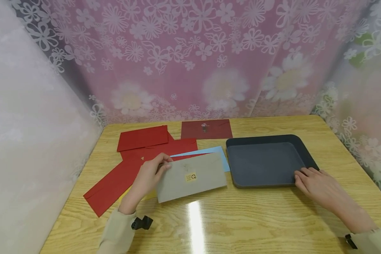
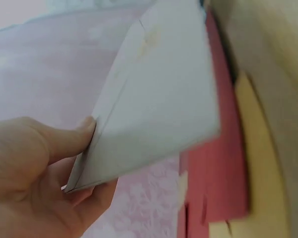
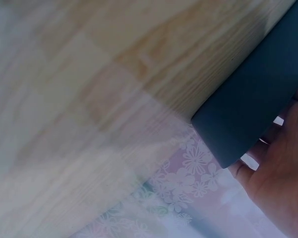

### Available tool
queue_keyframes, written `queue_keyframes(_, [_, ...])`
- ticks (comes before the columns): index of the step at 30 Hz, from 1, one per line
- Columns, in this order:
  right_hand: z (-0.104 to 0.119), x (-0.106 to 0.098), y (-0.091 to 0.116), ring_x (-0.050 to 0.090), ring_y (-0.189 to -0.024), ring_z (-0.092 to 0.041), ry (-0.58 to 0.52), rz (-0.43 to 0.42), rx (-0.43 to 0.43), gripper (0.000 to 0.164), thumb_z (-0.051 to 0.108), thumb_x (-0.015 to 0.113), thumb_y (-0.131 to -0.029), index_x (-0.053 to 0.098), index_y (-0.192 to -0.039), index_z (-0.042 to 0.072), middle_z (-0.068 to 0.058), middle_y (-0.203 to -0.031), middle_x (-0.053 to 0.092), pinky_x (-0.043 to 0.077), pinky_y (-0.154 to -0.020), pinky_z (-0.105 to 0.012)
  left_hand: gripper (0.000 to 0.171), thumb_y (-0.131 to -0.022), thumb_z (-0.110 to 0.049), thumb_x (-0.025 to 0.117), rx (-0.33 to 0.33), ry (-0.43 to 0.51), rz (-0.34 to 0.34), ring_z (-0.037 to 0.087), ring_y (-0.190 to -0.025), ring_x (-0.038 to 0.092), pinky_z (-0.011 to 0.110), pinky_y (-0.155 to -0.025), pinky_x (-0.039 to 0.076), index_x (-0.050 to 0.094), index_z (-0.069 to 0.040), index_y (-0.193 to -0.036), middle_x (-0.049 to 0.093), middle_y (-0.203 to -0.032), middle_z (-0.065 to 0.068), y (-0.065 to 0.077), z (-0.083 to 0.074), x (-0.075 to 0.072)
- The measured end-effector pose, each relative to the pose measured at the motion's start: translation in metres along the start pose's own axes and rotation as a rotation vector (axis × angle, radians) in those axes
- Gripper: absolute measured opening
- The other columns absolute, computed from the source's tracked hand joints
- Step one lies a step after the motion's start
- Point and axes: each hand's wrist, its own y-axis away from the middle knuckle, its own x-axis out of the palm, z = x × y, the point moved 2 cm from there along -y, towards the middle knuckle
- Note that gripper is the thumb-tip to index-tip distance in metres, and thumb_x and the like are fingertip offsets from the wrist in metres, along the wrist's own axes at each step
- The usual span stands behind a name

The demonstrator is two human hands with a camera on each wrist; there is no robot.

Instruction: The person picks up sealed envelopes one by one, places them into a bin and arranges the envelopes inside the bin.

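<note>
My left hand (image 1: 149, 176) pinches a grey envelope (image 1: 206, 173) by its upper left corner, thumb on the near face. A small gold label (image 1: 191, 177) sits on that face. The left wrist view shows the envelope (image 2: 159, 94) tilted between thumb and fingers, raised above the red and yellow envelopes. On the right, my right hand (image 1: 317, 185) grips the front right corner of a dark grey baking tray (image 1: 263, 165), fingers over its rim. In the right wrist view the tray's outer wall (image 3: 253, 94) hides part of those fingers.
Several red envelopes (image 1: 114, 185) overlap on the left of the wooden table (image 1: 241, 222). A light blue envelope (image 1: 223, 158) and a yellow one (image 1: 150, 194) show from beneath. A dark red envelope (image 1: 206, 132) lies at the back edge, before a floral curtain (image 1: 177, 70).
</note>
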Motion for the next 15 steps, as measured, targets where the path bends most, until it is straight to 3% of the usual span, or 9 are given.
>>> queue_keyframes(8, [0.001, -0.001, 0.0, 0.064, -0.105, -0.045, -0.021, -0.01, 0.005, 0.031, 0.021, 0.061, -0.099, 0.072, -0.115, -0.003, -0.022, -0.113, 0.069, 0.05, -0.088, -0.061, 0.01, -0.098, -0.014, 0.068, 0.006, 0.109, -0.055, 0.017, -0.084, 0.071, 0.034, -0.073, 0.055, 0.068, -0.012, -0.108, 0.075, -0.096, 0.003, -0.041, -0.029, 0.007])
queue_keyframes(15, [-0.001, 0.0, 0.0, 0.064, -0.103, -0.041, -0.002, -0.018, -0.02, 0.028, 0.019, 0.062, -0.098, 0.072, -0.114, -0.002, -0.019, -0.111, 0.068, 0.051, -0.087, -0.058, 0.012, -0.099, -0.017, 0.068, 0.018, 0.216, -0.084, 0.015, -0.085, 0.07, 0.032, -0.075, 0.054, 0.069, -0.014, -0.11, 0.077, -0.097, 0.001, -0.084, -0.055, 0.034])
